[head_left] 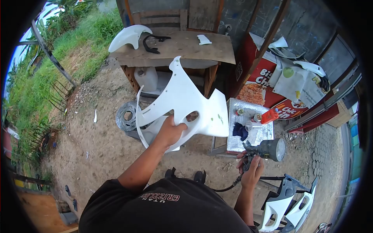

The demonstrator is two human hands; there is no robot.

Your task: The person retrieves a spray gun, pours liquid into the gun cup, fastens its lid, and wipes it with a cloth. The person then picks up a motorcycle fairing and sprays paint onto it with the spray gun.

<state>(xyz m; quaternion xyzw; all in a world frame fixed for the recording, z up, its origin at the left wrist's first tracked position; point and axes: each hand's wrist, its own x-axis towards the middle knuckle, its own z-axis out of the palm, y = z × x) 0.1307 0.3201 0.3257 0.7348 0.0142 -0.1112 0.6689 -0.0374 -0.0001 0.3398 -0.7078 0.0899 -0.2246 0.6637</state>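
Observation:
My left hand grips a large white fairing panel through an opening near its middle, holding it up in front of me. To the right, my right hand is wrapped round a dark spray gun with a grey cup on its side and a hose running down from it. Just beyond the gun stands a small foil-covered table. It bears a dark blue cloth, a clear plastic cup, small jars and a red bottle.
Behind the panel, a wooden bench bears a white fender, a black bracket and a small white piece. More white panels hang on a rack at lower right. A grey round object lies left of the panel.

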